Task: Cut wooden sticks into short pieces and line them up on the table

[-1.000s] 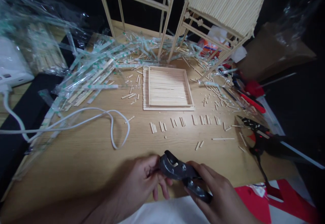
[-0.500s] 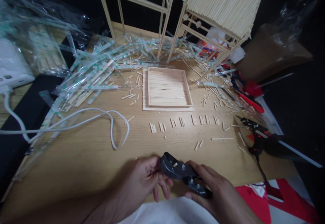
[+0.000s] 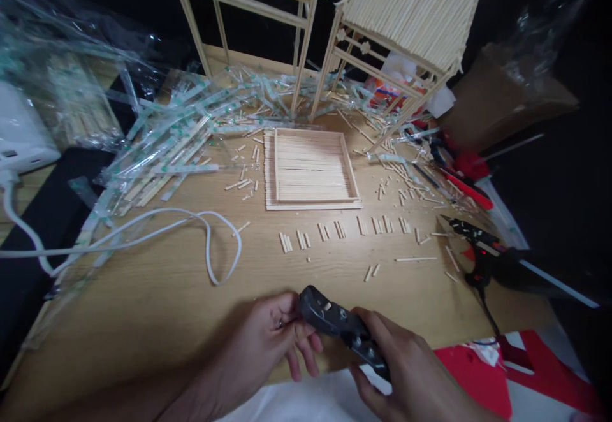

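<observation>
At the middle of the bench (image 3: 157,307), I see a shallow tray (image 3: 310,168) made of pale sticks, its slatted floor bare inside low walls and resting on a wider stick panel. Off to the left, a clear bag (image 3: 102,138) holds a bundle of sticks (image 3: 86,113).

Near the bench's front edge, the person's right hand (image 3: 406,358) comes in from the lower right, fingers curled round the handles of a black cutter (image 3: 335,326). The cutter's head slants up toward the left hand, with a pale stub (image 3: 327,306) showing in it. From the lower left, the left hand (image 3: 272,339) reaches in, thumb and forefinger close together against that head, the other fingers loosely spread below. What they pinch is hidden; I can't tell. Beyond both hands, short cut sticks (image 3: 324,232) lie in small groups before the tray.
</observation>
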Demonstrator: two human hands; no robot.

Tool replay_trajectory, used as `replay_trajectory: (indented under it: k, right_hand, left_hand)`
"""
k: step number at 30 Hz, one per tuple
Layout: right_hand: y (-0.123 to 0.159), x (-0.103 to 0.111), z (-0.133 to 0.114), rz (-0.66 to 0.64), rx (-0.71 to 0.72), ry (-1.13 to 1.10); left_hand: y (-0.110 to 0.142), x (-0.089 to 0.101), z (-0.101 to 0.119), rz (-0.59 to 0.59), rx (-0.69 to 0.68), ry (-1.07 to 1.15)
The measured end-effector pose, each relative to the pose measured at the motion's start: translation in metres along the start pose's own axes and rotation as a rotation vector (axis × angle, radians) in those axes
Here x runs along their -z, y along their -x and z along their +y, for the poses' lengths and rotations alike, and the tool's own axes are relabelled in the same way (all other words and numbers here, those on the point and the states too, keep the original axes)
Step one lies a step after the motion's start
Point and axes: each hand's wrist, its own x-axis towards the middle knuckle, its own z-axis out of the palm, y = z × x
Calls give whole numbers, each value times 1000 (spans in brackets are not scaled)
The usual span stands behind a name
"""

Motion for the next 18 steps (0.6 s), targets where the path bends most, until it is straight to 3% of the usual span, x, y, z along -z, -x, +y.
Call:
replay_trajectory:
  k: [4,12,18]
  right_hand:
    - [-2,-6,7,93,67,103]
    - [-5,-6,15,385,278,359]
    - [-8,-8,19,442,312,406]
  left_hand:
    - [5,1,7,43,-78,-135]
    - [26,6,19,97,-320,-804]
    - [26,9,16,108,-423,-818]
